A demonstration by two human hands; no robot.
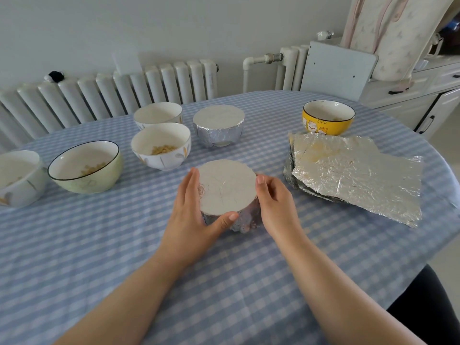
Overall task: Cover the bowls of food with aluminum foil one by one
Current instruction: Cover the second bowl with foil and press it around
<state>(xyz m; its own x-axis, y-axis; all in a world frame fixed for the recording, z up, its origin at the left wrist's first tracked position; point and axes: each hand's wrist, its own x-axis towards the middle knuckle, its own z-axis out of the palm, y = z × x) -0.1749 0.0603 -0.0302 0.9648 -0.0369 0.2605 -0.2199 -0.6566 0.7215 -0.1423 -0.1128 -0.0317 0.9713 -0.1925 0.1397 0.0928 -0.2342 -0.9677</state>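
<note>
Head view, landmark: I take the foil-wrapped bowl (227, 189) between my hands as my reference; it sits on the blue checked tablecloth (224, 282), its top covered flat with foil and its sides wrapped.
Left hand (193, 215): I have it pressed against the left side of the foil-wrapped bowl, fingers straight and together along the wall, thumb bent round the near rim and touching the foil.
Right hand (275, 202): I have it against the right side of the same bowl, fingers curled round the foil on its wall; the fingertips on the far side are partly hidden.
Second covered bowl (219, 125): beyond the foil-wrapped bowl, already sealed in foil, apart from it.
White bowl with food (161, 145): beyond and left of the foil-wrapped bowl, uncovered, yellowish pieces inside.
Rear white bowl (158, 115): just behind that one, uncovered; I cannot tell its contents.
Green bowl (86, 168): well left of the foil-wrapped bowl, uncovered, with food.
Edge bowl (18, 178): farther left still, cut by the frame, just beside the green bowl.
Yellow bowl (328, 118): beyond and right of the foil-wrapped bowl, uncovered.
Foil sheets (356, 175): a crinkled stack lying flat to the right of the foil-wrapped bowl, near the yellow bowl.
Radiator (112, 95): behind the table, along the wall.
</note>
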